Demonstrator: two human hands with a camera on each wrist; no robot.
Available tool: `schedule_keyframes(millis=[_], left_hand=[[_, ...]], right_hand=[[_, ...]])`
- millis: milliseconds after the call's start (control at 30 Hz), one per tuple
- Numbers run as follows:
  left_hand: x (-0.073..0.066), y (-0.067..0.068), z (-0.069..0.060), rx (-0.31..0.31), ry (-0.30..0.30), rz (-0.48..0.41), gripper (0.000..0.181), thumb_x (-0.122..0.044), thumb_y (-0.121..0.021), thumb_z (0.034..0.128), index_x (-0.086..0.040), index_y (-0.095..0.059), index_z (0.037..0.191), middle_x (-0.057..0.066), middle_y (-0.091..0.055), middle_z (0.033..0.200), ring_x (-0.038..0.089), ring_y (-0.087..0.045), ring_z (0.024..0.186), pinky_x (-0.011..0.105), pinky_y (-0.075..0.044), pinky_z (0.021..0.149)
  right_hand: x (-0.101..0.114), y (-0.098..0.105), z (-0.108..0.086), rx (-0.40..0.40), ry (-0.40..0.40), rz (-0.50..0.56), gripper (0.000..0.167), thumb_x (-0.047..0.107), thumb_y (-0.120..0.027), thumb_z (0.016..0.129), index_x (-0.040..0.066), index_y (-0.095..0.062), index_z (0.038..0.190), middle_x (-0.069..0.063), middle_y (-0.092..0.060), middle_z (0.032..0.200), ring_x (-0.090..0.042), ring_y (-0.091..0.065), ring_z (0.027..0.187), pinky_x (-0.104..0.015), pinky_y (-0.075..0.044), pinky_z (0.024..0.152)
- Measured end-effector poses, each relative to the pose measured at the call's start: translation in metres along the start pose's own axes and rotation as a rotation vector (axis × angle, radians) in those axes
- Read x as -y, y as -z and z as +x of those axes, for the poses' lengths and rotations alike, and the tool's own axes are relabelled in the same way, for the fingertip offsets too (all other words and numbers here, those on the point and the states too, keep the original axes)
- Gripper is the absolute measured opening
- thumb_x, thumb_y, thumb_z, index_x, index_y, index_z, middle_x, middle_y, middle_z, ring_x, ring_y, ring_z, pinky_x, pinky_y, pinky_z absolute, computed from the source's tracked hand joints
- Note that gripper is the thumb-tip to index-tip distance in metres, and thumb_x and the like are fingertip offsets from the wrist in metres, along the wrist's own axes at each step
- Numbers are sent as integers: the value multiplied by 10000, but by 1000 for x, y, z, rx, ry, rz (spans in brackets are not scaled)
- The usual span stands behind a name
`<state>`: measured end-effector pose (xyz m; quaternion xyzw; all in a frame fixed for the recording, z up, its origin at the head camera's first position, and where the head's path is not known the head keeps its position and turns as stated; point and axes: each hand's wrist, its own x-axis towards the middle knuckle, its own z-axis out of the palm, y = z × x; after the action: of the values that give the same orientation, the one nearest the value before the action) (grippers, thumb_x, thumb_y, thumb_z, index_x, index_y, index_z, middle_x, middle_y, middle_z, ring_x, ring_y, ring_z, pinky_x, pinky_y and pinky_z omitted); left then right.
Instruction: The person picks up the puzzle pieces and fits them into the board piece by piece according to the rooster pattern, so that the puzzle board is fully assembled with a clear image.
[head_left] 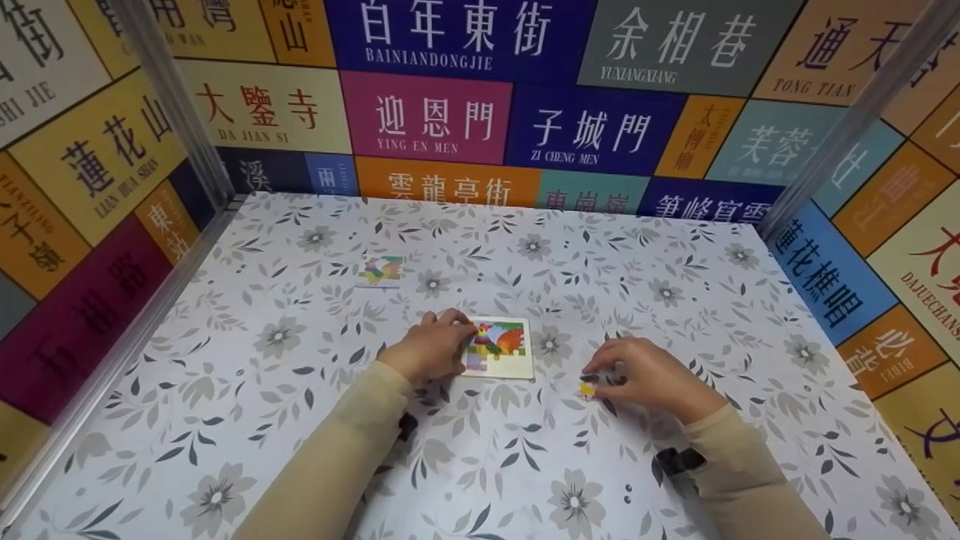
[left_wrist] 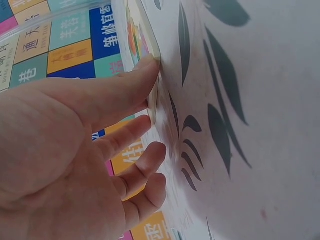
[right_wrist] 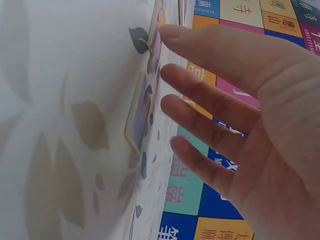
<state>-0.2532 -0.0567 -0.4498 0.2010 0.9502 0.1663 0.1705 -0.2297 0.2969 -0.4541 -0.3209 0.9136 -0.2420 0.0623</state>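
A small jigsaw board (head_left: 512, 367) with a pale frame lies on the table in the head view. Part of a colourful rooster picture fills it, and its lower right is bare. My left hand (head_left: 431, 349) holds the board's left side, the thumb on its edge (left_wrist: 154, 95) and the other fingers loosely bent. To the right of the board, my right hand (head_left: 645, 375) has thumb and index finger at a small yellow puzzle piece (head_left: 586, 391), pinching it close to the tabletop. In the right wrist view the thumb touches that piece (right_wrist: 154, 50); the index finger is hidden.
A small card with a rooster picture (head_left: 381, 271) lies farther back on the left of the table. A floral cloth (head_left: 577, 495) covers the tabletop. Walls with coloured signs (head_left: 442, 120) and clear corner posts (head_left: 176, 105) stand around it.
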Motion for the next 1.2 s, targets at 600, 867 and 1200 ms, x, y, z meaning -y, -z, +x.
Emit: schedule_keyframes(millis=[600,867,1200], left_hand=[[-2,2,0,-2,1,27,633,-204,-751,945,-165,-510,1529,54,-433,1555,347,-416,1372,524,-413,1123],[-1,2,-3,-33,-46,22,614,-178,-759,936,-130,-533,1505,75,-453,1528,376,-433,1330,545,-431,1092],[0,1,-3,-30,-23,20,605,-180,-754,936,-151,-543,1502,45,-462,1536,330,-442,1307,512,-429,1093]], right_hand=[[0,-1,2,-40,18,-117,121,202,-893,786,267,-832,869,124,-738,925,-116,-667,841,-322,-552,757],[3,-9,5,-112,0,-187,90,304,-896,785,316,-825,839,179,-722,911,-84,-647,803,-272,-526,715],[7,-13,12,-144,-6,-190,85,298,-880,808,331,-818,855,202,-714,929,-38,-644,863,-329,-552,794]])
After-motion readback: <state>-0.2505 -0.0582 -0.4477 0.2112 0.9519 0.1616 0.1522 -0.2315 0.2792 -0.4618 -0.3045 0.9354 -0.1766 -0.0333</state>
